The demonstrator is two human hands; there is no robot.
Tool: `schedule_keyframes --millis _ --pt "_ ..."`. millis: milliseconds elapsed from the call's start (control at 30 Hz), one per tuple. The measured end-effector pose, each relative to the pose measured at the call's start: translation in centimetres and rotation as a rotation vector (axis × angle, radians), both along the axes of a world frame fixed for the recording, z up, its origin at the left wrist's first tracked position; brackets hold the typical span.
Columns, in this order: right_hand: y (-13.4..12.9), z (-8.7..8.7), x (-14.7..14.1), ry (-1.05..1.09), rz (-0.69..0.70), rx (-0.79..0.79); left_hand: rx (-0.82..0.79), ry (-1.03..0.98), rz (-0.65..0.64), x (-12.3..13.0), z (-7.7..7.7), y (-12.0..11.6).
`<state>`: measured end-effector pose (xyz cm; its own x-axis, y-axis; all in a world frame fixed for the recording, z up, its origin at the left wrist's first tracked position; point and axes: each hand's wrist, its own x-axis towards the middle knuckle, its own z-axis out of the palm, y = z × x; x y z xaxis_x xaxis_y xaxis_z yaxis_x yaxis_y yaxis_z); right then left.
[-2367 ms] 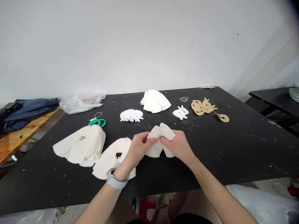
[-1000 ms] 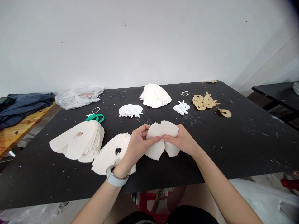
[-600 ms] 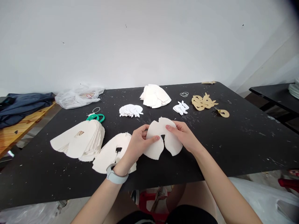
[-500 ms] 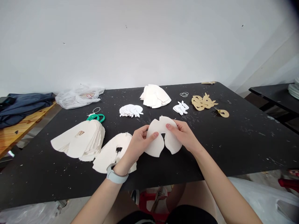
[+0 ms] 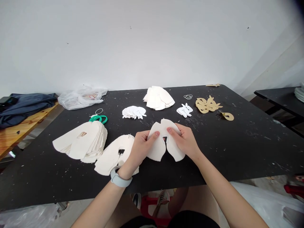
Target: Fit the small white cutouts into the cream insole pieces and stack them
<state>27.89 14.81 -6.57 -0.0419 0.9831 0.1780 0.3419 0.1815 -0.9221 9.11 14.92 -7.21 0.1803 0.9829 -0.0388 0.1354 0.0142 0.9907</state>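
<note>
Between my two hands is a white felt-like cutout (image 5: pixel 158 148), rounded, with a notch at its top, a small hole in the middle and a slit opening downward. My left hand (image 5: pixel 143 144) grips its left side, thumb on the face and fingers behind. On the right side my right hand (image 5: pixel 185 139) holds it the same way, thumb near the hole. Beside my left wrist lies a similar white cutout (image 5: pixel 109 158), partly covered by my forearm. Farther left is a fanned stack of white cutouts (image 5: pixel 73 142), against green-handled scissors (image 5: pixel 99 119) whose blades are hidden.
On the black table (image 5: pixel 237 148) are small white paper cutouts (image 5: pixel 134 112), more white paper pieces (image 5: pixel 184 110), a white stack (image 5: pixel 159 98), tan cutouts (image 5: pixel 206 104), a single tan piece (image 5: pixel 228 116) and rubber bands (image 5: pixel 188 97). A plastic bag (image 5: pixel 80 98) lies at the back left.
The held cutout's lower slit looks narrower near the hole, and my right thumb has shifted slightly left and down. Both hands keep their hold; the view has moved slightly.
</note>
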Motion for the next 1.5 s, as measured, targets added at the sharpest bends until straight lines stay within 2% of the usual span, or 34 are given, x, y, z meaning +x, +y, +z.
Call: schedule_keyframes --millis 100,233,467,667,867,1133,1367,1500 --pt "-0.1 0.1 0.0 0.000 0.018 -0.007 0.032 -0.037 0.024 0.1 0.1 -0.1" --pt "-0.2 0.1 0.1 -0.010 0.027 -0.007 -0.002 -0.119 -0.019 0.1 0.1 -0.1" --pt "-0.1 -0.2 0.1 -0.038 0.061 0.013 -0.048 -0.064 -0.036 0.1 0.1 -0.3" --pt "-0.1 -0.4 0.0 0.049 0.142 -0.041 0.007 -0.001 -0.031 0.0 0.1 -0.2" --pt "-0.1 -0.6 0.2 0.077 0.201 -0.042 0.019 -0.033 -0.061 -0.1 -0.1 -0.2" --pt "0.1 -0.4 0.6 0.273 0.319 -0.161 0.045 -0.050 -0.007 -0.2 -0.7 0.2" --pt "0.5 -0.6 0.8 0.252 0.266 -0.175 0.064 -0.120 0.020 -0.3 -0.7 0.4" --pt "0.7 -0.7 0.9 0.485 0.276 -0.273 0.116 -0.201 0.041 -0.3 -0.5 0.4"
